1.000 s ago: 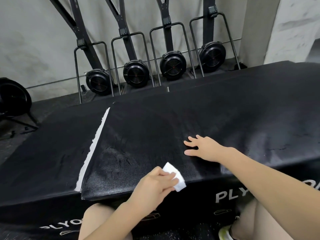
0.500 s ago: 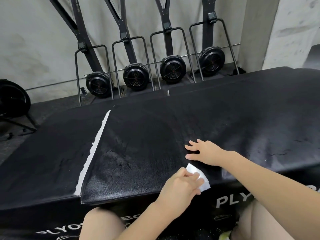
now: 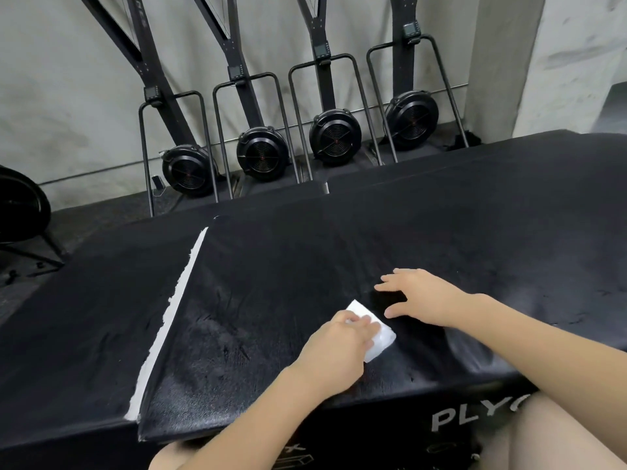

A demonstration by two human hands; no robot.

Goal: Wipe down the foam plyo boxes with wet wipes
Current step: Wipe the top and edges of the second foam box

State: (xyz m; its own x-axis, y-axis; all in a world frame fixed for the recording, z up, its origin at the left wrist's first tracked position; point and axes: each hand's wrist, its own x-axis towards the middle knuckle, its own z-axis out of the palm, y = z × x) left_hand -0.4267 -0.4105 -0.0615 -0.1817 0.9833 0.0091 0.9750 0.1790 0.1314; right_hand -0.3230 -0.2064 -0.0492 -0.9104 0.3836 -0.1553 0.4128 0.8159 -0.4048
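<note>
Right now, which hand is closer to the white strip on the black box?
Left. The left hand, pressing the wipe on the box top, lies closer to the white strip. The right hand rests flat farther right, beyond the wipe.

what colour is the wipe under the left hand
White; the wet wipe shows clearly against the black box top in the head view.

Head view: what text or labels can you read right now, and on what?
"PLYO": white print on the front of the box, cut off by the right arm.
Small white marks lower on the front: unreadable.
Monitors on the machines: too small.
</note>
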